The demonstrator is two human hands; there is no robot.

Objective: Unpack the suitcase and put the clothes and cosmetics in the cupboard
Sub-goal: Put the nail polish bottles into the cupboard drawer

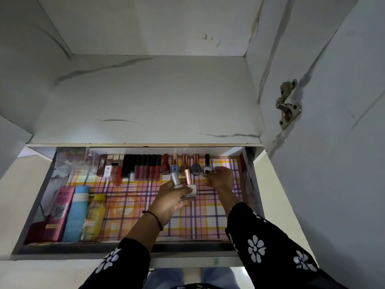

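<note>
While looking down past the marble-veined cupboard shelf (145, 101), find a shallow drawer (83, 250) pulled out, floored with glossy plaid paper (208, 217) in pink, yellow and purple bars. Far left, lying flat side by side: a pink squeeze tube (59, 213), a matt blue cylinder (76, 213), a translucent yellow bottle (94, 215) — each touching the next along its length. Behind them, a crinkled clear plastic pouch (73, 161) near the back wall. Along that wall, a tight row of slim lip-colour tubes (145, 170), dark caps over red and plum bodies, then squat glass polish bottles (184, 164) in red, pale blue and tan, ending in a grey bottle (195, 167). Mid-drawer, above the paper, the left hand (168, 201), grip clamped on a silver-capped bottle (176, 180) and a rose-gold-capped bottle (188, 180), both pale glass. Just right of it, the right hand (221, 178), fingertips pinched on a white bottle (207, 166) with a tall black cap — at the row's right end, beside the grey one. Further right, a dull metal hinge (288, 105) on the open door.
</note>
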